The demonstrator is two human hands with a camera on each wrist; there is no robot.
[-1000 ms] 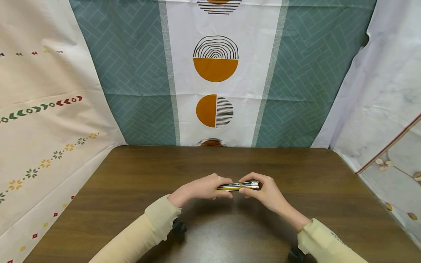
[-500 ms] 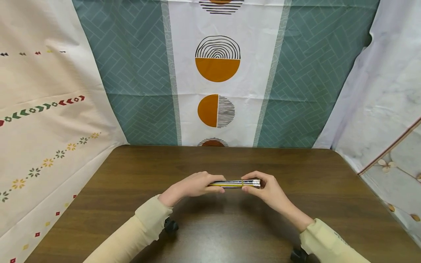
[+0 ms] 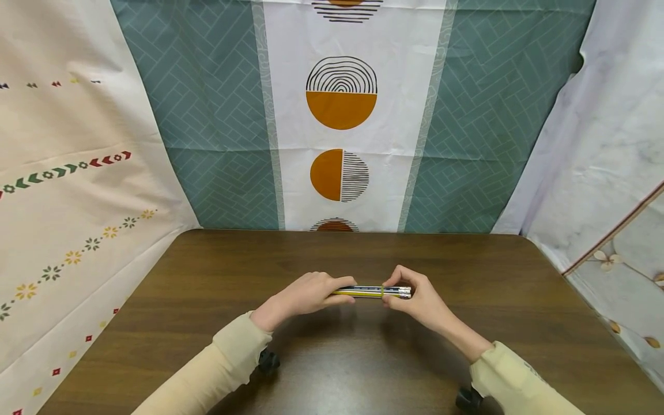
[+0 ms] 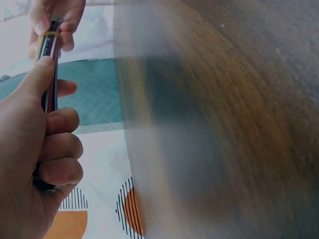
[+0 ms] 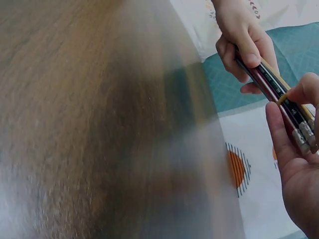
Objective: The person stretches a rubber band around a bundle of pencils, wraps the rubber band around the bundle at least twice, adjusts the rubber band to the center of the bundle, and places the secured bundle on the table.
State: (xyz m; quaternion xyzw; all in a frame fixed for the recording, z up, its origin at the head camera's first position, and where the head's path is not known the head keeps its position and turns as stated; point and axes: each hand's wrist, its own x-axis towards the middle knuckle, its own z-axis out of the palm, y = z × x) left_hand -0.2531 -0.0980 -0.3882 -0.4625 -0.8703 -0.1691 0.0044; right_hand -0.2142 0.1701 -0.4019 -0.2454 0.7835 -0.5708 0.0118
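Observation:
A bundle of pencils [image 3: 369,291] is held level above the table, with silver-ferruled eraser ends at the right. The left hand [image 3: 306,293] grips its left part; in the left wrist view, the curled fingers [image 4: 61,147] wrap round the pencils and the thumb lies along them. A yellow rubber band [image 5: 282,98] circles the bundle close to the eraser ends. At that band, the right hand [image 3: 421,297] pinches with thumb and fingertips, as the right wrist view shows. The pencils' left ends are hidden inside the left hand in the head view.
A brown wooden table [image 3: 332,253] extends beneath both hands. Behind it hangs a green and white patterned cloth [image 3: 228,144], with a cream cloth [image 3: 78,190] at the left and a marbled white one [image 3: 612,144] at the right.
The left hand has slid left along the pencils, away from the right hand, baring more of their length. The right hand stays at the rubber band, its fingers slightly shifted.

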